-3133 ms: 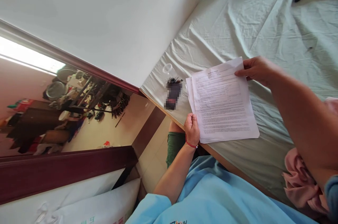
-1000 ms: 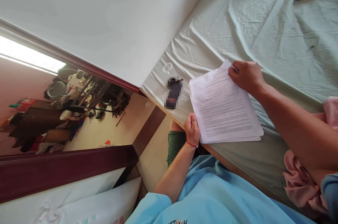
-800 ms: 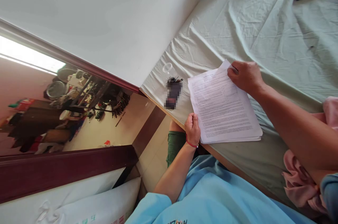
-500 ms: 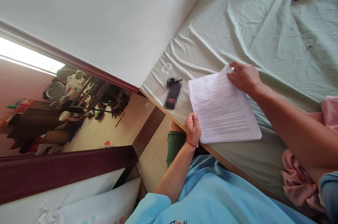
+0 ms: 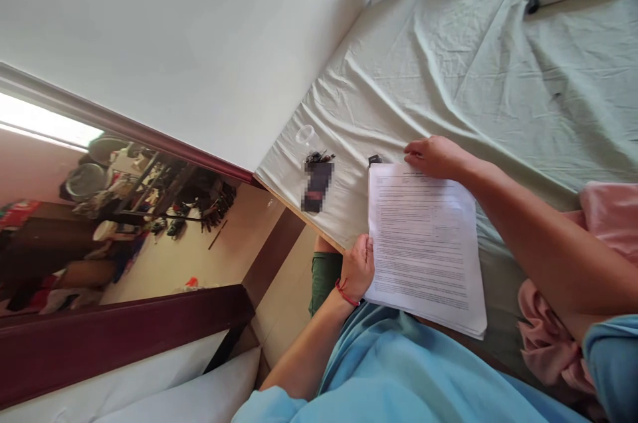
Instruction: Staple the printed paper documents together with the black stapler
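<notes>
Seemingly to keep everything together, the left hand (image 5: 357, 268) clamps the paper stack (image 5: 423, 250) by one side at the edge of the green cloth (image 5: 498, 84) — the right hand (image 5: 434, 157) bends over the top, grip unclear

We get soft, moderate light, with the strongest glare in a long, white, burnt-out strip (image 5: 44, 118) at the far left. The smooth white wall (image 5: 164, 44) dims to grey toward its right end, and gentle shadows line the folds of the pale green cloth on the desk (image 5: 478, 64). The stack of white printed paper sheets (image 5: 423, 257) looks bright, its small print too fine for us to read. Coarse pixels mask a dark, oblong object (image 5: 318, 187). Beyond the wall, the jumbled metal and dark household clutter (image 5: 149, 190) looks soft, and we notice wide-angle stretching toward the edges.
</notes>
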The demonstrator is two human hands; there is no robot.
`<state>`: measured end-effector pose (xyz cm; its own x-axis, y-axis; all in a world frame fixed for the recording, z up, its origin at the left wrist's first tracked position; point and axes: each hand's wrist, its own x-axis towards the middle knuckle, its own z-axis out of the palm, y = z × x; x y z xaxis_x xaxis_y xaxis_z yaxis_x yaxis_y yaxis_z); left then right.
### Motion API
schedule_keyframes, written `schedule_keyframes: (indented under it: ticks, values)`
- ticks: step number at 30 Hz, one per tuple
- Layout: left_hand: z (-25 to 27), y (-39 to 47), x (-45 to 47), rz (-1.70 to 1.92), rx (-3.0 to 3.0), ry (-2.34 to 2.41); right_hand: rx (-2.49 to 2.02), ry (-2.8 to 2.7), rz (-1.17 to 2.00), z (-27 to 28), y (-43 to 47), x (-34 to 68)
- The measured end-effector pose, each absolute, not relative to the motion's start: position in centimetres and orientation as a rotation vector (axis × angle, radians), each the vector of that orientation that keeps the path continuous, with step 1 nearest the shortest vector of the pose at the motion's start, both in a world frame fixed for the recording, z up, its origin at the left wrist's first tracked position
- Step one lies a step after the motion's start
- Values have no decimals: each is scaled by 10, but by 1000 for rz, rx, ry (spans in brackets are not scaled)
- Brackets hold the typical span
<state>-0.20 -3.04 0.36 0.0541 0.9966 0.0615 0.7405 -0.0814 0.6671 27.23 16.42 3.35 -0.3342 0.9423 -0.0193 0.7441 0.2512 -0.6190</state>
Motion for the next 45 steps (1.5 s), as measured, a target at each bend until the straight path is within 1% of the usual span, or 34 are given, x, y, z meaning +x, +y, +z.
schedule_keyframes:
  ticks: [3, 8, 11, 14, 17, 19, 22, 28, 39, 45]
  values:
    - [1, -32, -3, 693, 1901, 1738, -1442, -2207, 956, 39, 161, 272]
    - [6, -35, -6, 667, 1887, 1707, -1283, -2198, 1105, 50, 157, 276]
    - [12, -27, -8, 744, 1757, 1669, -1180, -2139, 1158, 57, 153, 277]
    - [15, -5, -7, 899, 1556, 1561, -1040, -2138, 1184, 60, 150, 273]
    - [12, 24, -1, 1082, 1327, 1384, -1006, -2160, 1172, 58, 148, 268]
    - [6, 40, 5, 1102, 1247, 1352, -1078, -2161, 1138, 54, 148, 265]
    - [-3, 52, 11, 1112, 1311, 1410, -1194, -2104, 1100, 47, 147, 260]
    - [-11, 49, 11, 1167, 1420, 1466, -1142, -2083, 1060, 40, 149, 258]
    - [-16, 52, 11, 1199, 1386, 1549, -1029, -2214, 1041, 44, 155, 271]
    - [-14, 50, 11, 1199, 1333, 1505, -1006, -2209, 928, 50, 150, 260]
